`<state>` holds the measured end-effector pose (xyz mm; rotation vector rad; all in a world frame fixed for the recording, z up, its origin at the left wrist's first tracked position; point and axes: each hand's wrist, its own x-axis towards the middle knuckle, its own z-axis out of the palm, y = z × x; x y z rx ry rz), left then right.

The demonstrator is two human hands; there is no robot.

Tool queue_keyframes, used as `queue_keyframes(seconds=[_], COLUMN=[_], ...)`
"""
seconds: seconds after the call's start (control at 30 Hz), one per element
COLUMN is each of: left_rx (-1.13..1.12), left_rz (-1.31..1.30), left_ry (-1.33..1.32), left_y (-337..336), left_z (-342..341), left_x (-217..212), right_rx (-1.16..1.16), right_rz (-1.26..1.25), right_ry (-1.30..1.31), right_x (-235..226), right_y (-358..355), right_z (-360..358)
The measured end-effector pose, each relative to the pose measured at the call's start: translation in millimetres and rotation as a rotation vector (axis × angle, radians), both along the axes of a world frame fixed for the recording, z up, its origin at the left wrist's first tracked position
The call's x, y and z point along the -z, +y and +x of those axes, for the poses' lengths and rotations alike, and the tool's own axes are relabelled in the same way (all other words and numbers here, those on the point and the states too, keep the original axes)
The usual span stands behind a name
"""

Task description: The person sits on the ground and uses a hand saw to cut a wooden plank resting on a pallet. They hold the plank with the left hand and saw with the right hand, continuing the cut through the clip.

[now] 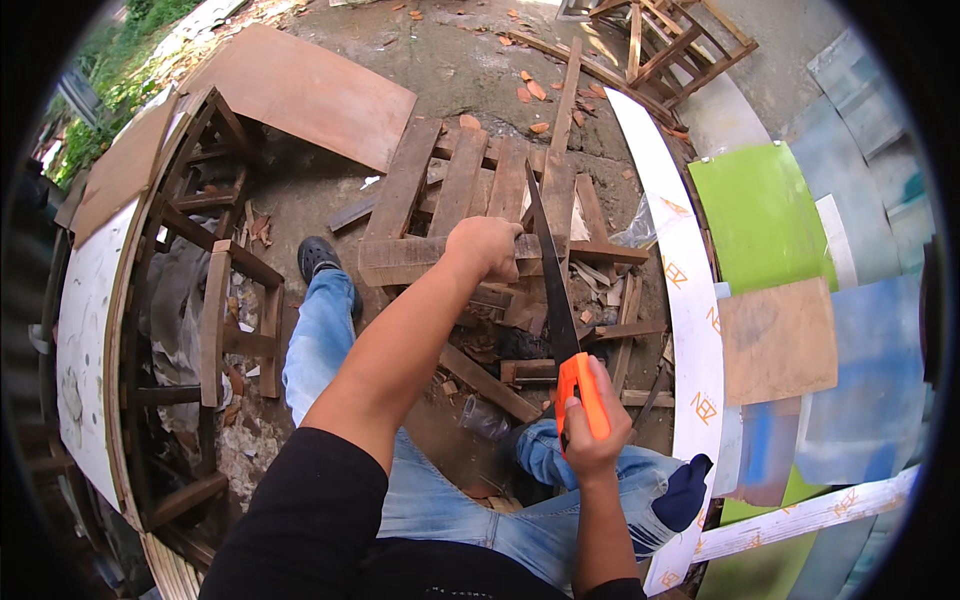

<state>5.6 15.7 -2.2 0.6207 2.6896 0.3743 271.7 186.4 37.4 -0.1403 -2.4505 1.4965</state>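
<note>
My right hand is closed round the orange handle of a handsaw. Its long dark blade points up and away, beside the right end of a thick wooden beam; whether the teeth touch the wood I cannot tell. My left hand lies on that beam with fingers curled over its edge, just left of the blade. Behind the beam several wooden slats run away from me, forming a low rack-like frame. Part of the beam is hidden under my left hand.
Offcuts and wooden strips litter the ground below the frame. A plywood sheet leans at the far left, near a wooden trestle. Along the right stands a long white board, with a green panel beyond. A wooden stool-like frame lies far right.
</note>
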Motion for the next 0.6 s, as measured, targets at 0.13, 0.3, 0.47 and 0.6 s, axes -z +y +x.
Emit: queue_keyframes(seconds=[0.13, 0.3, 0.47, 0.6], left_rx=[-0.048, -0.007, 0.008, -0.004], left_rz=[-0.021, -0.066, -0.086, -0.033], left_ry=[-0.038, -0.191, -0.212, -0.189], left_y=[-0.6, -1.4, 2.2, -0.1], left_z=[-7.3, -18.6, -21.1, -21.6], left_x=[-10.4, -15.0, -10.5, -9.3], right_rx=[-0.016, 0.042, 0.048, -0.016], right_rz=[-0.022, -0.030, 0.044, 0.054], right_ry=[0.012, -0.083, -0.084, -0.003], right_x=[12.8, 9.1, -14.9, -13.4], right_y=[-2.4, 2.1, 6.3, 4.7], right_z=[-25.1, 51.5, 91.8, 27.3])
